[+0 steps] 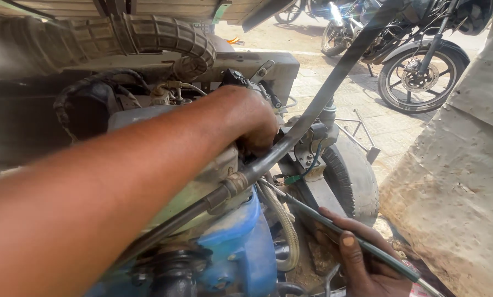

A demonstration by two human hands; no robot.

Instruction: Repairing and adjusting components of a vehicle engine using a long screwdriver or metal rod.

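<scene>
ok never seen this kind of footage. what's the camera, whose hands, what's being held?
One picture, from a camera worn on a person's head, looking down along their own arms. No robot here, just two bare hands working in a vehicle's engine bay outdoors. The left hand reaches deep in and is closed against the engine parts; what it grips is hidden. The right hand, lower down, holds a thin green-sleeved cable. A dark hose crosses diagonally above a blue housing. A ribbed air duct sits on top, a tyre behind, and motorcycles are parked on the pavement.
</scene>
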